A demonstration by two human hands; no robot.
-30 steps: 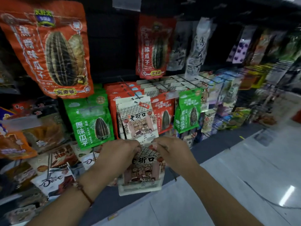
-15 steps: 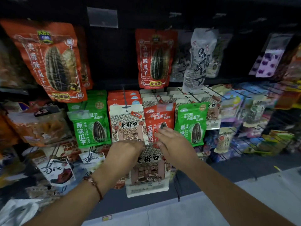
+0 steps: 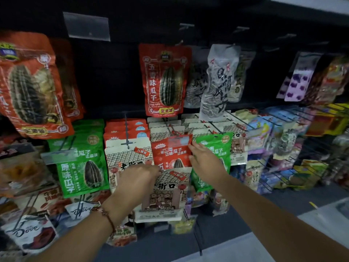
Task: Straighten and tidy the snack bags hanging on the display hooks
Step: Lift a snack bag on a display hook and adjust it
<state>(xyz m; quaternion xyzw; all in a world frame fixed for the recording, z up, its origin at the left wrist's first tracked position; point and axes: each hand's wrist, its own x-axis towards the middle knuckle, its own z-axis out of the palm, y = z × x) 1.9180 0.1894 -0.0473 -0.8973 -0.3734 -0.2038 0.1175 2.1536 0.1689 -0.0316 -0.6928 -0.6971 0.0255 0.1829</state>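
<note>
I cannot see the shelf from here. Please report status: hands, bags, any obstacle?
Left hand gripping top of cream house-print bag. Right hand open, fingers on small red seed bag. Green bag partly behind right hand.

One view only, from a camera worn on the person's head. It looks forward and slightly down at a dark display wall of hanging snack bags, near enough that both forearms reach in from the bottom edge. The wide lens bends the rows, and the floor shows at lower right, tilted
</note>
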